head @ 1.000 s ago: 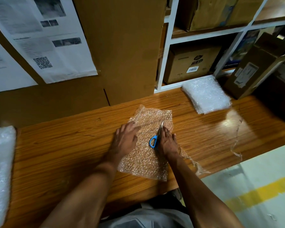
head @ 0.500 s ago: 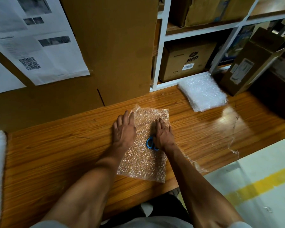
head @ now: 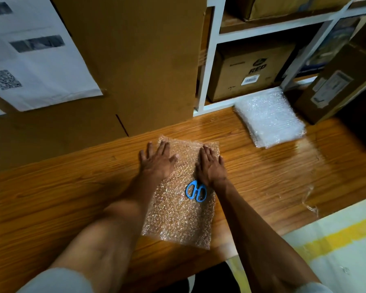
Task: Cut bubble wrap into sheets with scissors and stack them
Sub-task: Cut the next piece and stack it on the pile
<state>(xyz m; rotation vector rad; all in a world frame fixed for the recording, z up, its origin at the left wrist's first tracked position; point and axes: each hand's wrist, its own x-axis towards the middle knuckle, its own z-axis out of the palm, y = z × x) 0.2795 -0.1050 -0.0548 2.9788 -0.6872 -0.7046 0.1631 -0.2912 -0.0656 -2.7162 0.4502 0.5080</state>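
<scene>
A cut sheet of bubble wrap (head: 178, 214) lies flat in the middle of the wooden table (head: 51, 197). My left hand (head: 156, 161) presses its far left edge with straight, spread fingers. My right hand (head: 210, 166) lies flat on its far right part, fingers straight. Blue-handled scissors (head: 195, 191) lie on the sheet just behind my right wrist, held by neither hand; their blades are hidden under my palm. A stack of white bubble wrap sheets (head: 270, 119) sits at the back right of the table.
A tall cardboard panel (head: 135, 60) with taped papers stands behind the table. White shelves (head: 207, 60) hold cardboard boxes at the back right. A leaning box (head: 336, 85) stands at far right. A thin plastic scrap (head: 309, 199) hangs off the table's right edge.
My right hand let go of the scissors, which now lie on the sheet. Both hands slid forward and flattened on the far end of the bubble wrap.
</scene>
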